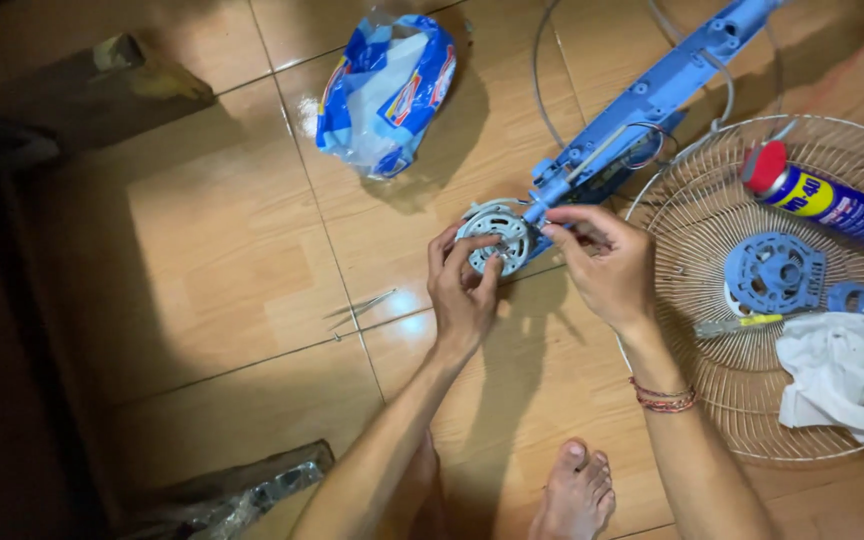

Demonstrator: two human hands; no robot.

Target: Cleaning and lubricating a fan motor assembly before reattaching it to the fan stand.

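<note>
Disassembly looks partway done: left hand (462, 290) clamps the round motor (494, 238), right hand (607, 265) pinches its joint with the blue fan neck (642, 105). Beyond the right grip, a removed blue cover (774, 273) lies in the wire guard (697, 215).

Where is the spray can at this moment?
In the head view the spray can lies at the far right, on its side on the upper part of the wire fan guard, above the blue round fan part and white cloth.

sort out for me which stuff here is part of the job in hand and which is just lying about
In hand:
left hand
right hand
round fan motor
blue fan stand

Lying about:
wire fan guard
spray can
white cloth
screwdriver
blue-and-white plastic bag
tweezers
</note>
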